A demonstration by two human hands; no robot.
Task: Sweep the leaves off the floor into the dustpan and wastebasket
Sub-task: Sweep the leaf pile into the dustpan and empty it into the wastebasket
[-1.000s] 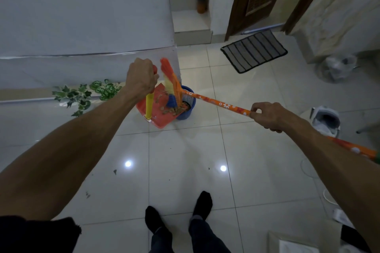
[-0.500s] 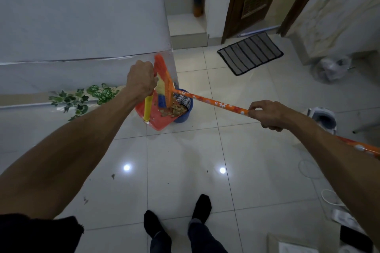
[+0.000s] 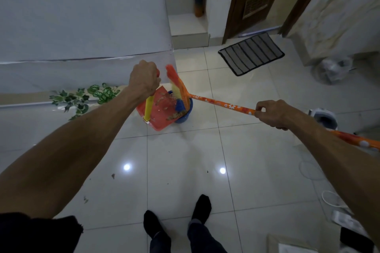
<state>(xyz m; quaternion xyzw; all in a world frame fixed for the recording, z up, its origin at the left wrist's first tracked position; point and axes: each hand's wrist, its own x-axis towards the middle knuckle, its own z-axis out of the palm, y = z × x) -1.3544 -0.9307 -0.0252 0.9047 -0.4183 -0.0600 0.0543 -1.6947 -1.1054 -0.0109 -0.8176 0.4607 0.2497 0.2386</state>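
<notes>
Emptying looks to be the step in hand, and the job seems close to its end: the red dustpan [image 3: 159, 112] is tipped up over the blue wastebasket [image 3: 186, 114], with brown leaves [image 3: 174, 116] gathered at its lower edge right above the basket's mouth and a few scattered higher on the pan. The left hand [image 3: 145, 79] is clamped in a fist around the top of the pan's yellow handle [image 3: 149, 107], holding it raised. The right hand [image 3: 271, 113], well apart from the left, grips the orange flowered broom [image 3: 218, 103] partway along its stick, and the broom's head, with orange, yellow and blue bristles, lies against the pan's face just above the basket, apparently placed to push the leaves down. What remains, by my reading, is getting the last leaves off the pan and into the basket; a few dark specks [image 3: 113, 175] on the tiles near the feet may want another pass, though they are too small to say what they are. The floor [image 3: 185, 170] is glossy pale tile that mirrors two ceiling lights. A sprig of green ivy [image 3: 82, 97] lies along the foot of the pale wall on the left, a striped mat [image 3: 251, 53] sits before a brown door [image 3: 255, 0], and a crumpled plastic bag [image 3: 333, 69] rests off to the right
</notes>
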